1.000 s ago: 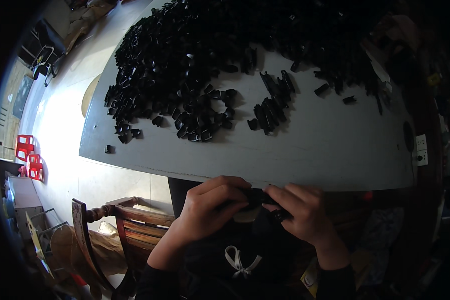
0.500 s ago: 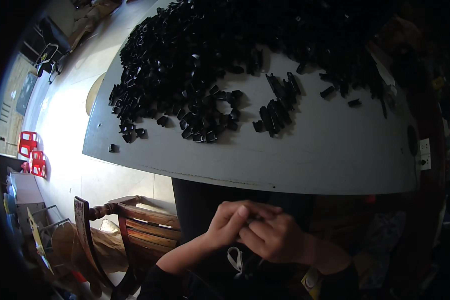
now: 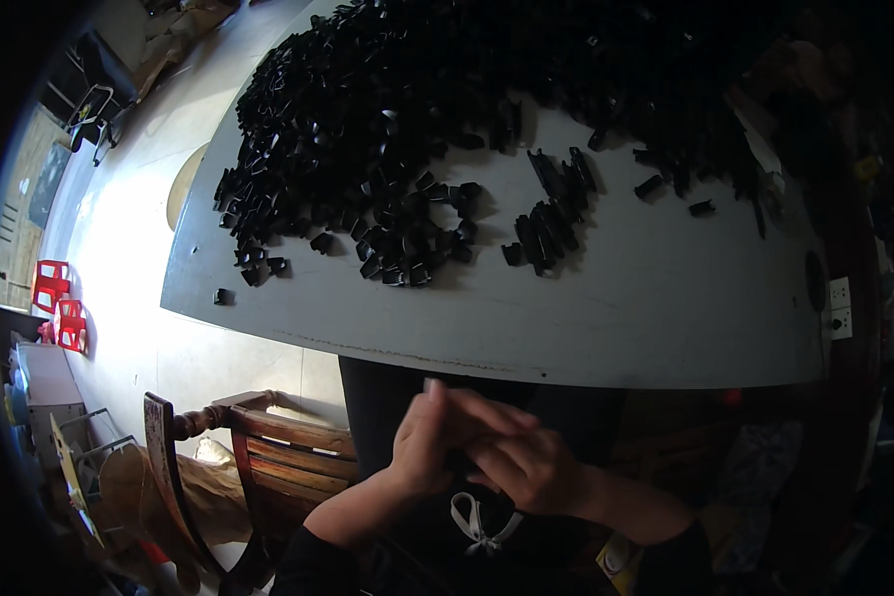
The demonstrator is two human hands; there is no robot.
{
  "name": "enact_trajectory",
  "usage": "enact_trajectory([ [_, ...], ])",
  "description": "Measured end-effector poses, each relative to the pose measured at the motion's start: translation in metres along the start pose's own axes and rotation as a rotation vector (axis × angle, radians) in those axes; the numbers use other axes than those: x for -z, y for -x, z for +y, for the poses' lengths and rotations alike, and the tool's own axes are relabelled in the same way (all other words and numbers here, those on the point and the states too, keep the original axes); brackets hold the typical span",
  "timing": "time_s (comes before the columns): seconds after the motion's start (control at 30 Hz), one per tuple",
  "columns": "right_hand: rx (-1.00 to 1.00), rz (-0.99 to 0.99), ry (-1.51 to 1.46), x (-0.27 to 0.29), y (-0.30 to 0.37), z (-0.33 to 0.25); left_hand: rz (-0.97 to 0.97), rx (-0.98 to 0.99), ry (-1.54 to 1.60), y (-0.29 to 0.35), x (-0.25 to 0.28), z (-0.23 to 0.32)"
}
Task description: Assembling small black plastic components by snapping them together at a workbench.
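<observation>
Below the bench [image 3: 586, 328] edge, the left hand [image 3: 427, 442] and right hand [image 3: 526, 467] press together over the lap, fingers overlapping around something small and dark; what it is cannot be told. A heap of black plastic parts [image 3: 387, 129] covers the bench's far side, well apart.

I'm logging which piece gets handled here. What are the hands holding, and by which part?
Cannot be told: the left hand and right hand are pressed together below the table edge, hiding whatever lies between them.
</observation>
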State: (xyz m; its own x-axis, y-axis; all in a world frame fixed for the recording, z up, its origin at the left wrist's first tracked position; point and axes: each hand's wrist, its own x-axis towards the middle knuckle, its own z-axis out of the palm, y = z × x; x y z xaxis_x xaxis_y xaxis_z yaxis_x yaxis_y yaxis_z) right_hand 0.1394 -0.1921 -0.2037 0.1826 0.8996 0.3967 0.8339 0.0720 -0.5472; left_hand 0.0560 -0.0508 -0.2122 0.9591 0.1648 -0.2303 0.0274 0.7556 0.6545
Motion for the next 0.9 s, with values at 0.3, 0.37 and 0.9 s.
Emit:
enact_trajectory([
  [0.3,-0.071,-0.072,0.096,0.017,-0.012,0.032,0.041,-0.364,-0.457,-0.026,-0.001,0.02],
  [0.37,-0.111,-0.038,0.2,0.038,-0.012,0.044,0.151,-0.475,-0.838,-0.037,0.007,0.034],
  [0.9,-0.022,0.083,0.533,0.03,-0.023,0.024,0.013,-0.111,-0.617,-0.031,0.001,0.027],
])
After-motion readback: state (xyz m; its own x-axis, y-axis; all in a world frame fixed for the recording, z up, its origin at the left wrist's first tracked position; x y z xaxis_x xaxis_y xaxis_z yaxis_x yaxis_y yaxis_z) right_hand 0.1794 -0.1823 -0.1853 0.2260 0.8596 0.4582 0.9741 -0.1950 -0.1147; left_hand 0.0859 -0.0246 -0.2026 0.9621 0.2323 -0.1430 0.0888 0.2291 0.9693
